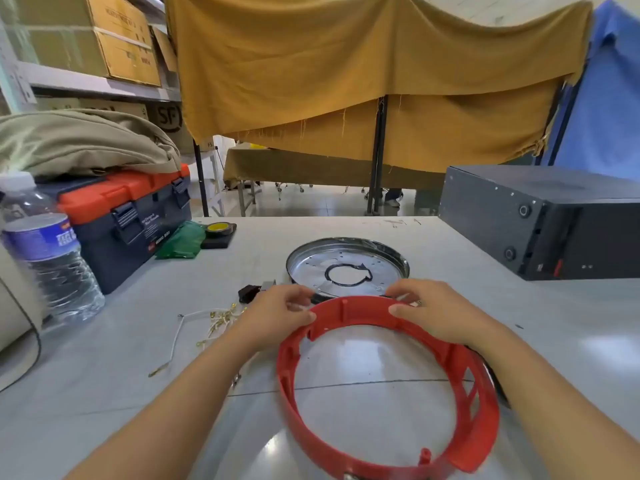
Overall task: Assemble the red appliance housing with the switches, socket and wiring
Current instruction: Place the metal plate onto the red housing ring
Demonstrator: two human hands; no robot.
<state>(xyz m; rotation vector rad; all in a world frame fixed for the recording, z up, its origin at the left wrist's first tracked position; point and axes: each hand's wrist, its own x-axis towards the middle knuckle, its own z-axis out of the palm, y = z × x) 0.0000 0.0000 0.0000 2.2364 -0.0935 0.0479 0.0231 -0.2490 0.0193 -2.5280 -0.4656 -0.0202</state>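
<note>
Grey table (104,393) under both hands. Left hand (277,315) and right hand (433,311) each pinch the far rim of the red ring (479,410), thumbs inside, fingers curled over the outside. Just beyond the fingers lies a metal plate (311,263). Left of the left hand: black switch (248,293) and wires (214,322).

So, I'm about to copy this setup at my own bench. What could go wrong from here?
Both hands, left and right, pinch only the far rim of the red housing, so the thin ring could flex or twist. The loose wires by the left forearm could get swept aside. The metal plate right behind the fingers could be nudged.
</note>
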